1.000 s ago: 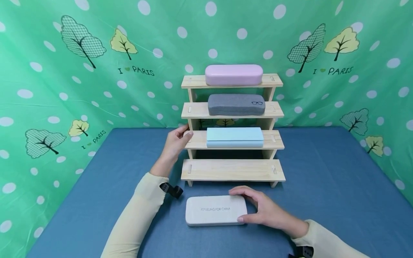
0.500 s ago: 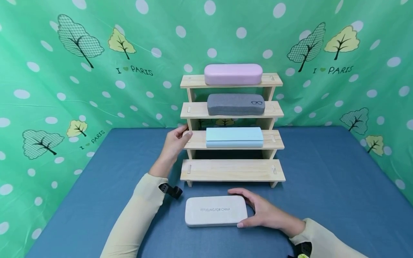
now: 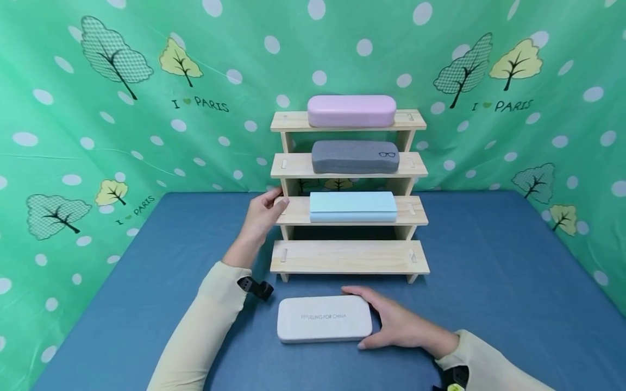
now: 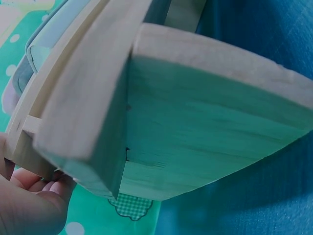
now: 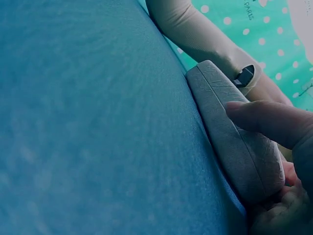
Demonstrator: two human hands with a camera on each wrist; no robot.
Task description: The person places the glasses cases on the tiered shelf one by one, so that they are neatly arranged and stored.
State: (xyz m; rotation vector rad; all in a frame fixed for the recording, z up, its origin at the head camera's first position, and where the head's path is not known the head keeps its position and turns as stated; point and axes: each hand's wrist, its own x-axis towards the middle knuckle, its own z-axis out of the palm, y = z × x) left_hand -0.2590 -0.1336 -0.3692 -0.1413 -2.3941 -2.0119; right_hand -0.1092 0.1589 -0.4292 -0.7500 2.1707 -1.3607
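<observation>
A white glasses case (image 3: 325,319) printed "REFUELING FOR CHINA" lies flat on the blue cloth in front of a stepped wooden display rack (image 3: 349,256). My right hand (image 3: 398,320) spans the case's right end, thumb by the near edge and fingers by the far edge; small gaps seem to show in the head view. In the right wrist view the thumb (image 5: 269,119) passes in front of the case's side (image 5: 230,139). My left hand (image 3: 261,217) grips the left end of the rack's second board from the bottom, thumb on top. Its curled fingers show in the left wrist view.
Higher on the rack sit a light blue case (image 3: 353,206), a grey case (image 3: 355,157) with a glasses mark, and a pink case (image 3: 352,111) on top. The lowest board bears nothing. A green dotted curtain (image 3: 274,70) hangs behind the blue table (image 3: 489,271).
My right thumb and fingers have loosened and spread a little from the white case's edges. My left hand keeps its grip on the rack. The head view has shifted slightly.
</observation>
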